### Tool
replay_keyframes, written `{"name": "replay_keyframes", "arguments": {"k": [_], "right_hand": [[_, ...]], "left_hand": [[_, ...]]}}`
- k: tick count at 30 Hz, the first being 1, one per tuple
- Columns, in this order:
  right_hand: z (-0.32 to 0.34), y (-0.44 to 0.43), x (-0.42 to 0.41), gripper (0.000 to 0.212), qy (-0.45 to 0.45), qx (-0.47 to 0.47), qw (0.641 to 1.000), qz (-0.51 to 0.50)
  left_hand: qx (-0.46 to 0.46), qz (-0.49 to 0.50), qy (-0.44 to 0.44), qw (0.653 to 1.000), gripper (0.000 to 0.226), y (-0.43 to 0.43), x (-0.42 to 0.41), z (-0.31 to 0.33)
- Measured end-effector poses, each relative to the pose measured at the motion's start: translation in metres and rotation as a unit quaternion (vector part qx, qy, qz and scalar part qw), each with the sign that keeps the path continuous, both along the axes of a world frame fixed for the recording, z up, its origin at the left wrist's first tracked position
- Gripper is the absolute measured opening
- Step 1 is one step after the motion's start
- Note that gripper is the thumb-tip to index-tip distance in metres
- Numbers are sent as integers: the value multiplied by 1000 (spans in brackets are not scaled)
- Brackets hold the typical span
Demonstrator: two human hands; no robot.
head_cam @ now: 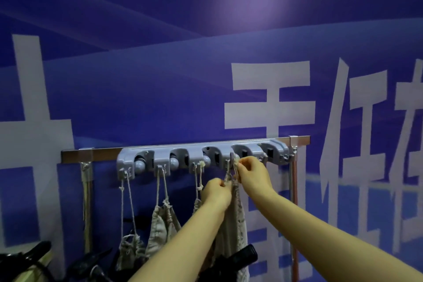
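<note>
A grey plastic hook rack [164, 159] is fixed on a horizontal metal rail [100, 153] against a blue banner wall. Several beige drawstring pouches hang from its hooks by cords: one at the left [129, 252], one beside it [161, 224]. A further pouch [237, 224] hangs under the fourth hook. My left hand [216, 191] pinches this pouch's cord just above its mouth. My right hand [251, 173] pinches the top of the same cord at the hook, right under the rack. My left forearm hides a third pouch.
The blue banner [206, 64] with large white characters fills the background. Vertical poles hang from the rail at the left [87, 201] and the right [294, 201]. Dark objects, among them a black handle [242, 256], lie at the bottom left and centre.
</note>
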State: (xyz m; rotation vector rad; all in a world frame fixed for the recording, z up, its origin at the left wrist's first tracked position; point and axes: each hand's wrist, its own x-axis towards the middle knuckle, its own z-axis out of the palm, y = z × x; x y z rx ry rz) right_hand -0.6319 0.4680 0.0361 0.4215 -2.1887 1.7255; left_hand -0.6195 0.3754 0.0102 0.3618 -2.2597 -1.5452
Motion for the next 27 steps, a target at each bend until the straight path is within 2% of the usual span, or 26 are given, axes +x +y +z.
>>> {"name": "replay_keyframes", "arguments": {"k": [3, 6, 11, 15, 22, 27], "right_hand": [[2, 3, 23, 9, 42, 26, 999, -18], [10, -1, 52, 16, 87, 53, 994, -31], [17, -25, 108, 27, 86, 98, 991, 26], [10, -52, 146, 28, 74, 82, 991, 70], [-15, -129, 267, 27, 47, 106, 972, 207], [-34, -191, 354, 19, 58, 161, 935, 310]], "left_hand": [[0, -12, -28, 1000, 22, 0, 18, -4], [54, -35, -15, 998, 23, -9, 42, 0], [108, -30, -22, 993, 31, -44, 118, 15], [148, -16, -19, 989, 34, -78, 190, 22], [132, 79, -36, 987, 37, -159, 374, 28], [96, 222, -19, 970, 31, -218, 489, 22]]}}
